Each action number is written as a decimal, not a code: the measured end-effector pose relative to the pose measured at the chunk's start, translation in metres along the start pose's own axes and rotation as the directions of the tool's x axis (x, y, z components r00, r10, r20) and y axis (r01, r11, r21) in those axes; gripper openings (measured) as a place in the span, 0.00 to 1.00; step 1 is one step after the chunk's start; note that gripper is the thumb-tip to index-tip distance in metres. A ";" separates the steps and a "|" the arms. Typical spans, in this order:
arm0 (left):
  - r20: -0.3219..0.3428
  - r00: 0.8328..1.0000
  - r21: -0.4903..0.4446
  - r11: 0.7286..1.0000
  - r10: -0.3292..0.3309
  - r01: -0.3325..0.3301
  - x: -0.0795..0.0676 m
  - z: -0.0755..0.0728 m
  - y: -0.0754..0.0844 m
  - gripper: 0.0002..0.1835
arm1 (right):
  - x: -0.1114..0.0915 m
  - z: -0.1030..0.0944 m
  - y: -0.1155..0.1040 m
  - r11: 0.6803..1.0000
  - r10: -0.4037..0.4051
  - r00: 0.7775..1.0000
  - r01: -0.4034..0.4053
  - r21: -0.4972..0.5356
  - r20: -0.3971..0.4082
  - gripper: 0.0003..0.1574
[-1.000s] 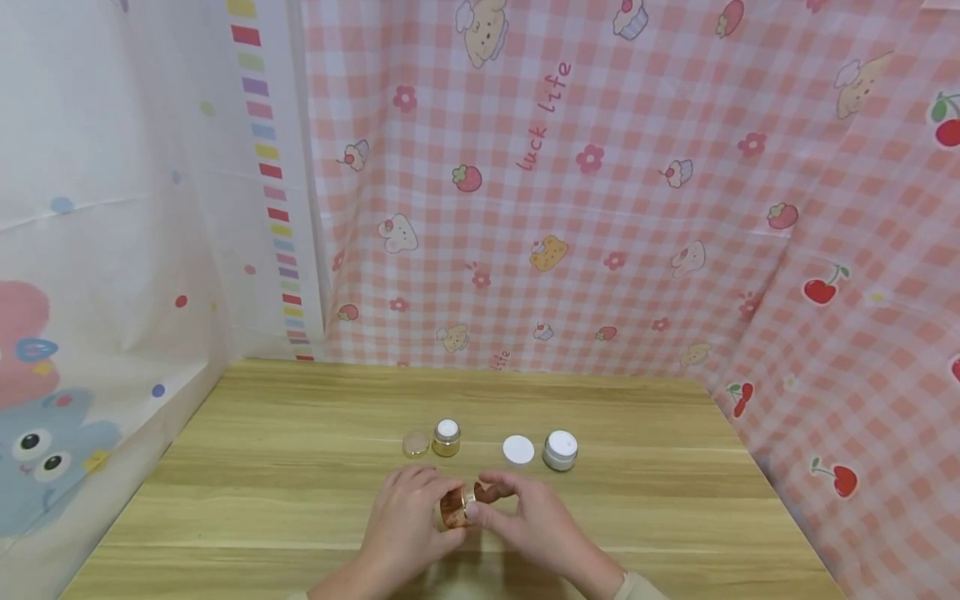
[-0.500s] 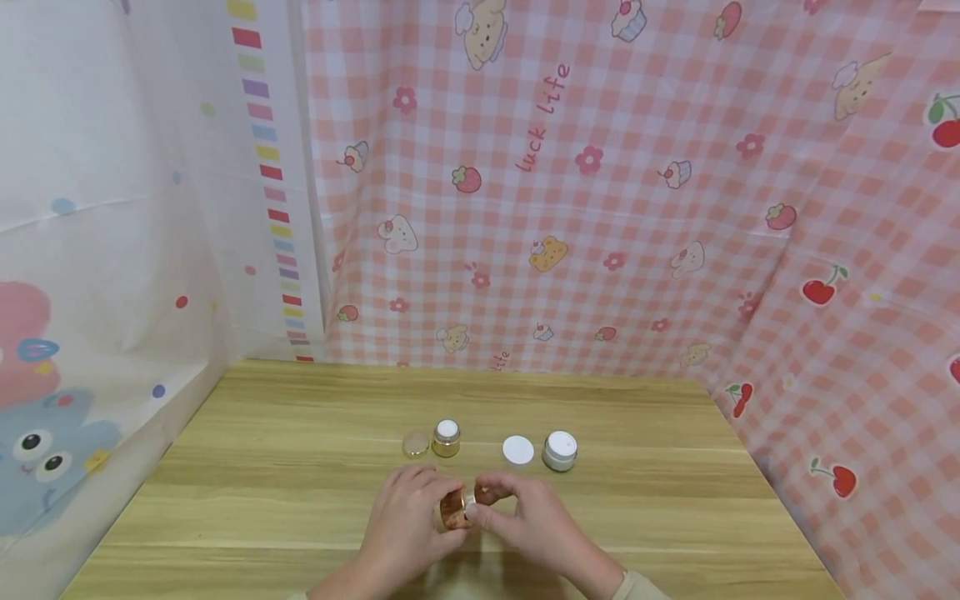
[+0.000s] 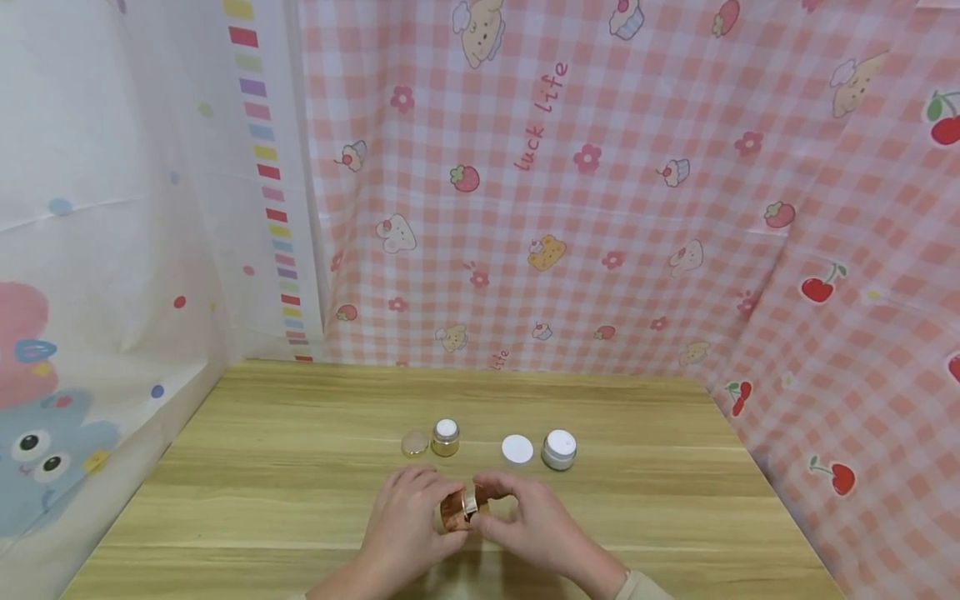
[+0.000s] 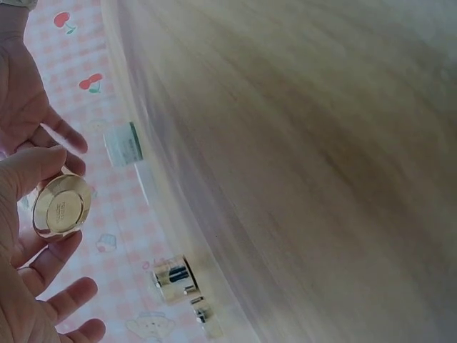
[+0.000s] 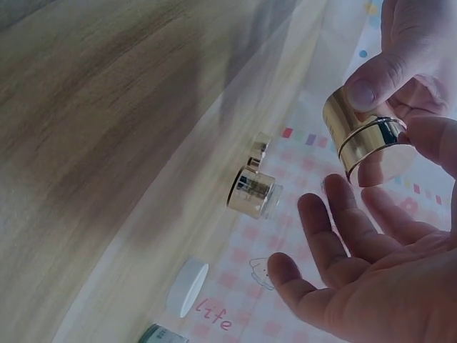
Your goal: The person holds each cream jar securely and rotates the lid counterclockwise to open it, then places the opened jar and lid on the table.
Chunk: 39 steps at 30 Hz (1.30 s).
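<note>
Above the near middle of the table, my left hand (image 3: 405,517) grips a shiny gold jar (image 3: 455,510) that lies tilted on its side. Its round base (image 4: 63,207) faces the left wrist camera. My right hand (image 3: 536,525) holds the jar's gold lid (image 5: 380,153) at the other end, thumb and forefinger at its rim. In the right wrist view the other right-hand fingers (image 5: 314,221) spread below the lid. Whether lid and jar are joined or parted, I cannot tell.
Behind the hands on the wooden table (image 3: 262,483) stand a lidless small gold jar (image 3: 446,440) beside a gold-rimmed lid (image 3: 415,444), and a lidless pale jar (image 3: 559,452) beside a white lid (image 3: 517,450). A pink checked cloth (image 3: 585,333) hangs at the back.
The right thumb has slid lower on the lid, baring more of the bright gold band. My left hand and the jar keep nearly the same place; the jars behind have not moved.
</note>
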State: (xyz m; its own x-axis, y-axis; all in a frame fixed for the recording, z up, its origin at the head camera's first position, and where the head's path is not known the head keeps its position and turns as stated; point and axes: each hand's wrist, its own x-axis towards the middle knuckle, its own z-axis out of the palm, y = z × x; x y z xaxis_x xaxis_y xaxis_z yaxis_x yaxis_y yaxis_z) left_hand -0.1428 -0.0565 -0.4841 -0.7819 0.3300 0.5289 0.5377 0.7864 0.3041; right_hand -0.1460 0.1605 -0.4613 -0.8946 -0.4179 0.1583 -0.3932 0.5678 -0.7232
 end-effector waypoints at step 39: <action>0.027 1.000 0.009 1.000 0.007 -0.007 0.000 0.002 0.000 0.26 | 0.000 -0.003 0.003 0.992 0.085 0.992 -0.093 0.084 0.093 0.39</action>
State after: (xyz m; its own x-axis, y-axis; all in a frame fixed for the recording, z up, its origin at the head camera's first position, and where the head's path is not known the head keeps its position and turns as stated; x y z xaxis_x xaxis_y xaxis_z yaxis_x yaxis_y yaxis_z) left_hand -0.1436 -0.0558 -0.4858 -0.7861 0.3494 0.5099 0.5407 0.7884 0.2934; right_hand -0.1481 0.1639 -0.4611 -0.9011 -0.4322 0.0332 -0.2894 0.5426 -0.7886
